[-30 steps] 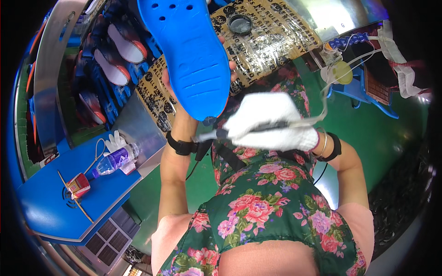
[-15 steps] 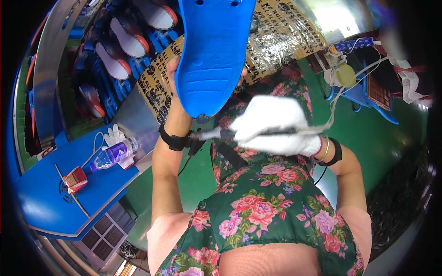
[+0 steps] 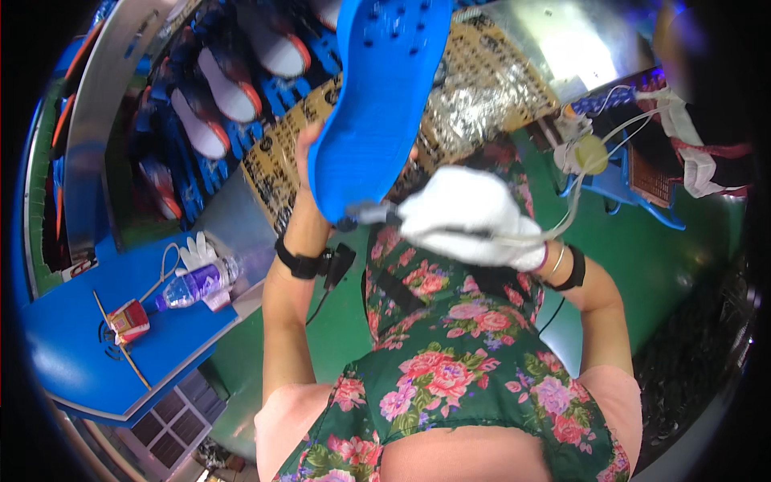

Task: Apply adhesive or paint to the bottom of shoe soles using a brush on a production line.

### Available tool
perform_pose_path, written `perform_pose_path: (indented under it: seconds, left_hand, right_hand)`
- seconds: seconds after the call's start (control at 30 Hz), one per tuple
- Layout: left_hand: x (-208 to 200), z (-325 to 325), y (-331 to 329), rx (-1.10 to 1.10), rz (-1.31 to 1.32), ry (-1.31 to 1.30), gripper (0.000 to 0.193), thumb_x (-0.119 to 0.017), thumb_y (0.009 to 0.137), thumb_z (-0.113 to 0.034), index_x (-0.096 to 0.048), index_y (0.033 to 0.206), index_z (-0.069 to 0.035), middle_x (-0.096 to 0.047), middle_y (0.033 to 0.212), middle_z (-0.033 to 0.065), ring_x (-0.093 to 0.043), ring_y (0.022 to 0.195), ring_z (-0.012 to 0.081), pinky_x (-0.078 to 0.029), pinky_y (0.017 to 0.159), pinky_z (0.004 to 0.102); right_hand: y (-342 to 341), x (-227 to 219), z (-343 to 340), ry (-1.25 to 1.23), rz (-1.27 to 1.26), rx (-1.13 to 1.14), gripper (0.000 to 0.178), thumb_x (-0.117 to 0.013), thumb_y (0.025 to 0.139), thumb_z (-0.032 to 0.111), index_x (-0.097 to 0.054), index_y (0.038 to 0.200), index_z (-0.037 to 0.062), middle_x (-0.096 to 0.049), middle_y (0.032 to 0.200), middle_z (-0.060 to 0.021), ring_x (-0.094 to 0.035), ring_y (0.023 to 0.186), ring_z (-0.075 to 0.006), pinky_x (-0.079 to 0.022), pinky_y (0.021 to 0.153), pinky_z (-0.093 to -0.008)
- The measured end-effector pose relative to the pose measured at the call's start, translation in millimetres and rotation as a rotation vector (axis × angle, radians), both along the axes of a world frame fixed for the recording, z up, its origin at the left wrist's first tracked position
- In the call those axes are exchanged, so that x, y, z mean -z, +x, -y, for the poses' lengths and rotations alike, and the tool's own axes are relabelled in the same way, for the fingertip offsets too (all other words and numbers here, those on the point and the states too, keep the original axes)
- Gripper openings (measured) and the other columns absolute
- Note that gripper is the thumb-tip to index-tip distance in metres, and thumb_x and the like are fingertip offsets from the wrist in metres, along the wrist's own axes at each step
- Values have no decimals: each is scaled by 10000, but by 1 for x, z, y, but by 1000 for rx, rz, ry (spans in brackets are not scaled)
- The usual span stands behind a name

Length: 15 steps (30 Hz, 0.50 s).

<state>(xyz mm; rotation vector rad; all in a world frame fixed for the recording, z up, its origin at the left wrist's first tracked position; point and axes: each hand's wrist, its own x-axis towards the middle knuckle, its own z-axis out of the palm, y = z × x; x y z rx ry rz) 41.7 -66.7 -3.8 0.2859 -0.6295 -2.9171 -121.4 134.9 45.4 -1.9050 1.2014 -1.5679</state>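
Observation:
A blue foot-shaped plastic sole (image 3: 371,120), with holes toward its far end, is held up in front of me. My left hand (image 3: 306,151) is bare and grips it from behind; most of the fingers are hidden, though fingertips show past its right edge. A white knit glove covers my right hand (image 3: 462,209), which is closed around a slim pen-like tool (image 3: 377,213) with a pale cord or hose trailing back over the wrist. The tool's tip meets the sole's near end, beside a small dark spot; whether it touches is blurred.
Shoes with white soles (image 3: 197,124) fill a rack at far left. A blue table (image 3: 72,337) holds a bottle (image 3: 193,285), a white glove (image 3: 197,253) and a small red box (image 3: 128,321). Brown printed wrapping (image 3: 474,80) covers the bench ahead; a blue stool (image 3: 634,189) stands right.
The sole has tilted, its far end swinging right and showing more holes, its near end coming slightly closer. My right hand has brought the tool tip up to that near end.

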Motion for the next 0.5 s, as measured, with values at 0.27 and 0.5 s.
perform_pose_path:
  seconds: [0.27, 0.5]
  left_hand:
    - [15, -5, 11, -7, -71, 234, 1032, -635, 848, -654, -292, 1577, -9, -481, 1450, 319, -524, 1269, 540, -467, 1039, 650]
    - [0, -42, -1, -60, -74, 359, 879, -468, 944, -598, -326, 1562, 10, -510, 1429, 331, -575, 1222, 531, -503, 997, 658]
  right_hand:
    - [0, -4, -2, 365, 338, -158, 132, -815, 800, 26, -788, 927, 52, -775, 957, -81, -737, 924, -182, -581, 822, -324]
    - [-40, -17, 20, 155, 195, 148, 140, -807, 803, 13, -779, 938, 40, -768, 936, -84, -736, 895, -189, -590, 820, -332]
